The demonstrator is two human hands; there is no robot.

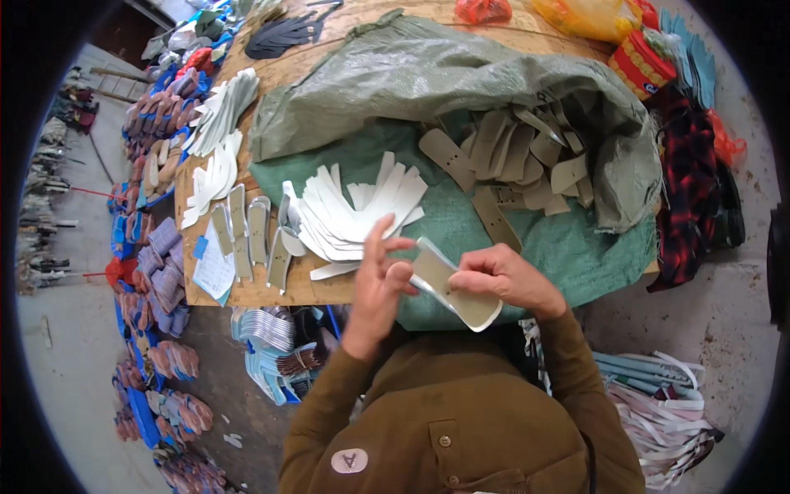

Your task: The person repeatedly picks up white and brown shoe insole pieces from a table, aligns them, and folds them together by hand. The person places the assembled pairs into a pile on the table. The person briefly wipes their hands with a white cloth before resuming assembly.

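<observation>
My right hand [510, 278] pinches a tan shoe insole [466, 300] with a white band along its edge, thumb on its upper face. It is held tilted in front of my body, over the table's near edge. Beside its left edge, my left hand [377, 284] is raised with fingers apart; whether the thumb touches the white edge I cannot tell. Just beyond lies a fanned pile of white curved strips [350, 218]. Tan insoles [510, 152] are heaped on the green woven sack [576, 255]. Several white-edged insoles [239, 226] stand in a row at the left.
More white strips [222, 115] lie at the table's left edge, near a handwritten paper [214, 270]. Dark strips [284, 34] are at the back. Bundled soles [267, 329] sit below the table. A red tin [642, 64] and plaid cloth [690, 156] are at the right.
</observation>
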